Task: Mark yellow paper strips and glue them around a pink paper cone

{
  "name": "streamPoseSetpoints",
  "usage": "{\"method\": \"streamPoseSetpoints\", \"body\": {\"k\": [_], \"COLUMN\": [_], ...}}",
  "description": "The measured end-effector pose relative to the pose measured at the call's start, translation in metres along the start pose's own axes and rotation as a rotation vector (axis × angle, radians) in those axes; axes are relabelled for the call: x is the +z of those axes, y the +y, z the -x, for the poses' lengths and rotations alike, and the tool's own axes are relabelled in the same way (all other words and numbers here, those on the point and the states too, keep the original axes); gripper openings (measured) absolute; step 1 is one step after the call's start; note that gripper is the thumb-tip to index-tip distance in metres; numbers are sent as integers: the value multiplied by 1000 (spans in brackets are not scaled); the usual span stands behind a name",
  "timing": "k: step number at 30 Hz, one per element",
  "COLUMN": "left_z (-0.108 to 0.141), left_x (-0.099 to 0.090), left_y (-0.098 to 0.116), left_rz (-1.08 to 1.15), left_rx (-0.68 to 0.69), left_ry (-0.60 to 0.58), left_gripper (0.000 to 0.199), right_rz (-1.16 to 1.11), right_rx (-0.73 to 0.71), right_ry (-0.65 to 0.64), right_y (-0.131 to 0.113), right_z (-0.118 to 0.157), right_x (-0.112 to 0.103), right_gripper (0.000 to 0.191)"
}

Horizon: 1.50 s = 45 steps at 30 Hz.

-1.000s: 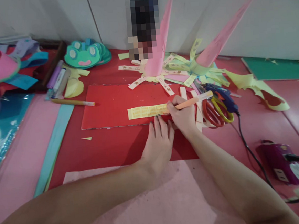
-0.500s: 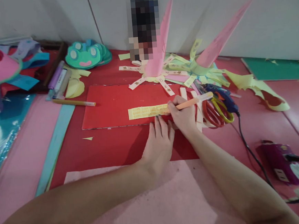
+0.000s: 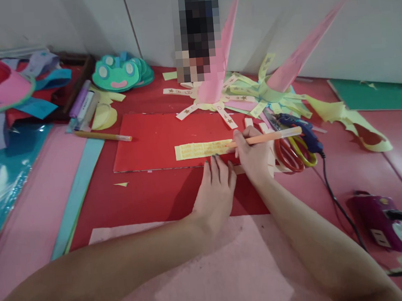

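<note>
A pale yellow paper strip (image 3: 201, 149) with rows of orange writing lies on a red board (image 3: 148, 140). My right hand (image 3: 255, 153) is closed around an orange pen (image 3: 267, 137), whose tip is at the right part of the strip. My left hand (image 3: 215, 184) lies flat with its fingers a little apart, fingertips at the strip's lower edge. Part of the strip's right end is hidden by my right hand. Beyond the board stands a pink paper cone (image 3: 213, 82) with lettered paper strips around its base.
Right of my right hand lie scissors (image 3: 290, 155) and a blue glue gun (image 3: 302, 131) with a cord. A purple power box (image 3: 384, 222) is at the right. Green frog cutouts (image 3: 118, 76), markers (image 3: 81, 104) and a yellow pen (image 3: 102, 136) are at the left.
The whole view has shifted slightly. The pen in my right hand now leans lower, with its back end farther right. My left hand stays at the strip's lower edge.
</note>
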<state>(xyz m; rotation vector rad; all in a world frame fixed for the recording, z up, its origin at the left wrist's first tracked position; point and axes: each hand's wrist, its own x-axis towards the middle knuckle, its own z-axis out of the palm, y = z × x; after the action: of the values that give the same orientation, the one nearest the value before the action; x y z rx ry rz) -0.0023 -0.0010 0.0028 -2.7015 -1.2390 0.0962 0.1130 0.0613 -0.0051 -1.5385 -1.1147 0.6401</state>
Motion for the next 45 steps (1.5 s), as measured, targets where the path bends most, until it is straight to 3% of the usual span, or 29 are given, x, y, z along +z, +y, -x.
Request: {"method": "streamPoseSetpoints", "body": {"k": [6,30,45], "left_z": [1,2,0], "left_x": [1,-1,0], "left_y": [-1,1,0], "left_rz": [-57,-20,-12], "left_rx": [-10,4,18], "left_ry": [29,-35,-10], "left_gripper": [48,51,48], "right_rz": [13,-33,30], "right_rx": [7,-53,-71], "right_ry": [-23,-178,-143], "right_y": [0,0,1], "right_z": [0,0,-1], "right_x": [0,2,1], "right_gripper": [31,30,33]}}
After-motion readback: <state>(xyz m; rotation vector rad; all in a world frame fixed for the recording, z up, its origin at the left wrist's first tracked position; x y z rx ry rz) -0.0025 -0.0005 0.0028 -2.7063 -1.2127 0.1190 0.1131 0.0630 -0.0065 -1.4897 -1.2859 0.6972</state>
